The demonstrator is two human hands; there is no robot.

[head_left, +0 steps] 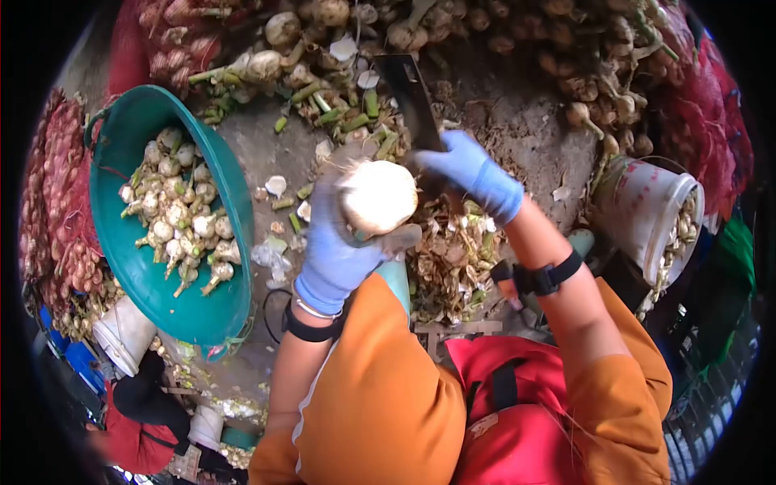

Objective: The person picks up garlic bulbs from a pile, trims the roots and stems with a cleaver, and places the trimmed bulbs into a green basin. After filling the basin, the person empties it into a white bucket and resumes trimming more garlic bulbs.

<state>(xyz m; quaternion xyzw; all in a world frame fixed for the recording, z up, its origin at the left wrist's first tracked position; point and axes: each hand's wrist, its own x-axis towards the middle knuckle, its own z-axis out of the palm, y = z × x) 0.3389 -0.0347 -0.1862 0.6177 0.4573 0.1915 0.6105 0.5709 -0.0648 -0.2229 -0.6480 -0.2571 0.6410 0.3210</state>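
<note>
My left hand (338, 257), in a blue glove, is closed round a large white garlic bulb (378, 198), cut or peeled side up. My right hand (478, 176), also gloved in blue, grips a cleaver (411, 97) beside the bulb, its dark broad blade pointing up and away from me. The cleaver's handle is mostly hidden by my fingers. Below my hands lies a heap of garlic peelings and leaves (453, 279). Cut green stalk pieces (356, 123) are strewn on the floor just beyond the bulb.
A green basin (121, 250) with trimmed garlic bulbs (179, 210) stands at left. Untrimmed garlic (598, 89) is piled along the back. A white bucket (634, 214) tilts at right, and red mesh sacks (69, 202) stand at left. Another person (145, 436) sits at lower left.
</note>
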